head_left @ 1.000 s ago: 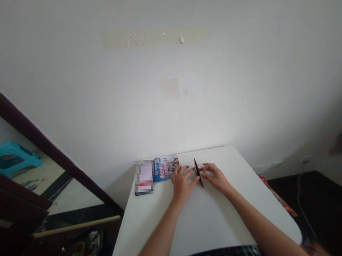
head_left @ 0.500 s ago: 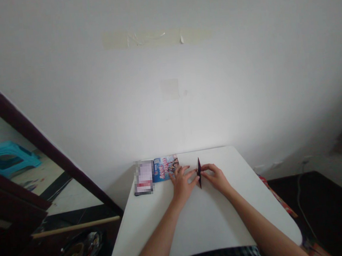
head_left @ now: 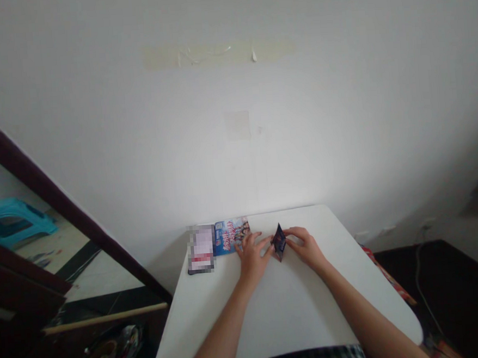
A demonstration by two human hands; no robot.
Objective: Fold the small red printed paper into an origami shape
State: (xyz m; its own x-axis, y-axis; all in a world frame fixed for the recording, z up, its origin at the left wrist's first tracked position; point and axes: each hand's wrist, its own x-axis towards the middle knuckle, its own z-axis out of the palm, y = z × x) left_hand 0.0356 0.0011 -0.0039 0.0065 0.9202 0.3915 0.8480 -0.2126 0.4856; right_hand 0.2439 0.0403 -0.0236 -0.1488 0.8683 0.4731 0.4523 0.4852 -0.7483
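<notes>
A small piece of dark printed paper (head_left: 279, 242), folded to a diamond shape and spread apart in the middle, is held just above the white table (head_left: 281, 312). On its left side, my left hand (head_left: 253, 258) pinches it between thumb and a finger, the other fingers fanned out. My right hand (head_left: 306, 247) grips the opposite side with thumb and fingertips. Behind the left fingers lies a blue printed leaflet (head_left: 225, 237), partly covered by them. A phone (head_left: 202, 250) with a blurred-out screen rests at the leaflet's left.
The table's far edge meets a white wall (head_left: 238, 168). At the left stands a dark-framed mirror (head_left: 77, 212) reflecting a blue plastic stool (head_left: 16, 219). A bin with a black bag (head_left: 112, 354) sits on the floor at lower left. A cable (head_left: 420, 275) runs down at right.
The folded paper has been pulled apart from a narrow, nearly edge-on sliver to a wider diamond. My left hand has shifted slightly left, my right hand slightly right.
</notes>
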